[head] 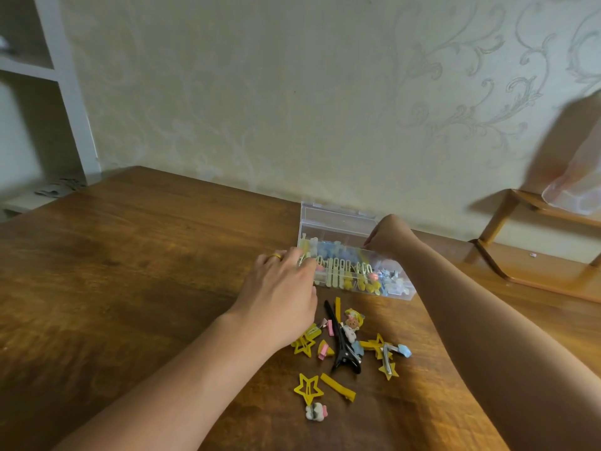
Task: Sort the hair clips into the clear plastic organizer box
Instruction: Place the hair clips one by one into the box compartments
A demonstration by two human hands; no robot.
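A clear plastic organizer box (328, 222) stands open on the wooden table (136, 265), its lid up against the wall. Yellow, blue and white clips fill its compartments. My left hand (283, 288), with a gold ring, rests at the box's left front corner, fingers curled against the wall near cream clips (335, 271); whether it pinches one is hidden. My right hand (385, 237) is bent down over the box's right side, fingertips inside and out of sight. Loose clips lie in front: a long black clip (341, 346), yellow stars (309, 387), a yellow bar (338, 385), a doll clip (353, 323).
A patterned wall runs right behind the box. A wooden rack (533, 255) stands at the right with a pale plastic bag (582, 177) above it. White shelves (48, 76) are at the far left. A small white and pink clip (316, 412) lies nearest me.
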